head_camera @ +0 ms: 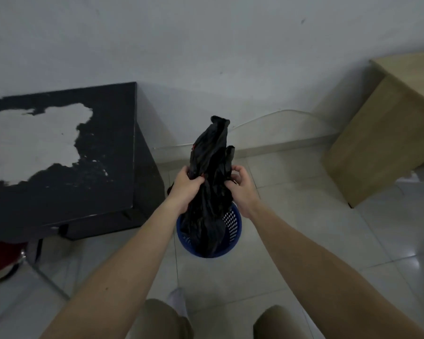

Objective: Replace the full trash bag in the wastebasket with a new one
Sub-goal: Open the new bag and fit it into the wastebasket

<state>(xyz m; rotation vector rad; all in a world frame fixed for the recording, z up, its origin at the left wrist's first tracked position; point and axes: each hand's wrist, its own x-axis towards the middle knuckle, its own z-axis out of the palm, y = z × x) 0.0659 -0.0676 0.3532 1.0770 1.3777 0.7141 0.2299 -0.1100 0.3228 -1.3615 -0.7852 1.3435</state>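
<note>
Pale floor tiles (pixel 291 228) carry a blue perforated wastebasket (pixel 233 228) beside a worn black table (pixel 59 152). Both hands grip the black trash bag (pixel 211 187) bunched above the basket: left hand (pixel 186 184), right hand (pixel 241 185).

Arms: bare, no sleeves seen.
Trousers (pixel 167 319): khaki, seen at both knees.
Shoe (pixel 178 300): pale, partly hidden.

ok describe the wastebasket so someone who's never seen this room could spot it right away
Start at the dark table against the white wall; on the tiled floor just right of its near corner stands the wastebasket. It is the only blue thing there, round with perforated sides, and a black trash bag rises from it.
</note>
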